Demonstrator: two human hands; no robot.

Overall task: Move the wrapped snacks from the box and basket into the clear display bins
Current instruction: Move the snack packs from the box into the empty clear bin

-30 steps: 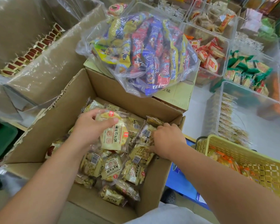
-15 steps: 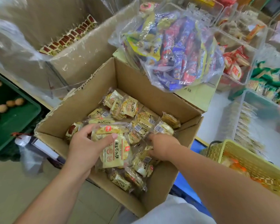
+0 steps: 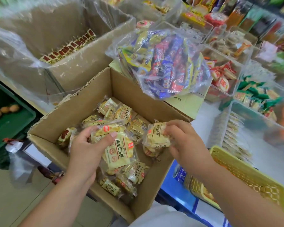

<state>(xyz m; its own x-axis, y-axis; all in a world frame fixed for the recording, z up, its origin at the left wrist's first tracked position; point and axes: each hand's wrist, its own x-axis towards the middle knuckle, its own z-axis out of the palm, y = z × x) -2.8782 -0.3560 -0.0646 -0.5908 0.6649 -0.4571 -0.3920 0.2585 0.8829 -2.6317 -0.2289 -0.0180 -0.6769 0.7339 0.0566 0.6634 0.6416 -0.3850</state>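
Note:
An open cardboard box (image 3: 82, 102) in front of me holds several yellow wrapped snack packets (image 3: 123, 113). My left hand (image 3: 87, 149) grips a stack of these packets (image 3: 117, 153) above the box, thumb across the top one. My right hand (image 3: 185, 141) pinches another yellow packet (image 3: 157, 136) just over the box's right side. A yellow plastic basket (image 3: 246, 174) sits at the lower right, partly hidden by my right forearm. Clear display bins (image 3: 256, 128) stand to the right; the nearest holds a row of wrapped snacks along its left wall.
A clear bag of colourful snack bars (image 3: 164, 63) lies on a closed carton behind the box. A plastic-lined carton (image 3: 69, 46) with small red packets stands at the back left. More clear bins hold red (image 3: 221, 77) and green (image 3: 259, 94) packets. A green crate (image 3: 10, 118) is at left.
My right hand has risen out of the box with a packet pinched in it. My left hand keeps hold of its stack. The view has shifted so the box sits lower.

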